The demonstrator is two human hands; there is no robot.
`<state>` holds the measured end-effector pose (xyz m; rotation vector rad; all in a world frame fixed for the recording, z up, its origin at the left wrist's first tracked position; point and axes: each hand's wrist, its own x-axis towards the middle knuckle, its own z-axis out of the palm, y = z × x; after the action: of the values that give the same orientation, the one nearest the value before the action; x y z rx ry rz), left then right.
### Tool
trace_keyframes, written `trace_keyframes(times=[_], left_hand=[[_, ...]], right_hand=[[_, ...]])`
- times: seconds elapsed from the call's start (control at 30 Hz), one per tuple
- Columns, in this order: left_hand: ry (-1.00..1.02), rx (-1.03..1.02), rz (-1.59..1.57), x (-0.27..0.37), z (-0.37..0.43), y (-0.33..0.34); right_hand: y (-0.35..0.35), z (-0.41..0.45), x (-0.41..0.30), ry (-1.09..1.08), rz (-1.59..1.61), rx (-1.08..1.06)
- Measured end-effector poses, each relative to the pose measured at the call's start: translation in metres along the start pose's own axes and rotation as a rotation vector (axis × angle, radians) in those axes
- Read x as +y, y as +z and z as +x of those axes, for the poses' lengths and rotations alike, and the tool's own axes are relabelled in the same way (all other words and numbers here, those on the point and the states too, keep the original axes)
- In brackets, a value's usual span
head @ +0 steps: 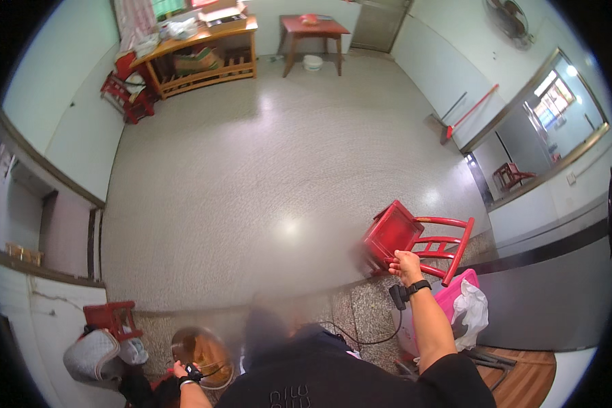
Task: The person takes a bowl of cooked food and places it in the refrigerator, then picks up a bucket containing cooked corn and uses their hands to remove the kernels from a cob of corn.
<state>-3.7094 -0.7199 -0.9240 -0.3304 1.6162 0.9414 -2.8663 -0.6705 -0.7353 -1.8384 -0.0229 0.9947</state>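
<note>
My right hand is at the right, fingers curled, in front of the seat edge of a red wooden chair. Whether it grips the chair or only overlaps it in view is unclear. The chair's slatted back points right. A dark strap with a black device sits on my right wrist, and a cable runs from it towards my body. At lower left, my left hand is over the near rim of a metal basin with orange-brown contents. Something red shows by its fingertips; its grip is hidden.
A pink bin with a white plastic bag stands beside my right forearm. A step edge crosses the floor ahead. Grey cloth and a red stool are at left. Wooden tables line the far wall.
</note>
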Motion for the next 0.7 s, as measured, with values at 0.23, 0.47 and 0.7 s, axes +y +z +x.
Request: trace_keyframes(times=[0.23, 0.47, 0.7], left_hand=[[0.227, -0.295, 0.182, 0.076, 0.129, 0.191], [0.357, -0.32, 0.453, 0.071, 0.146, 0.447], [0.157, -0.316, 0.372, 0.008, -0.026, 0.635]], right_hand=[[-0.078, 0.055, 0.022, 0.092, 0.323, 0.206], [-0.129, 0.043, 0.03, 0.224, 0.458, 0.485], [-0.108, 0.053, 0.049, 0.618, 0.226, 0.177]])
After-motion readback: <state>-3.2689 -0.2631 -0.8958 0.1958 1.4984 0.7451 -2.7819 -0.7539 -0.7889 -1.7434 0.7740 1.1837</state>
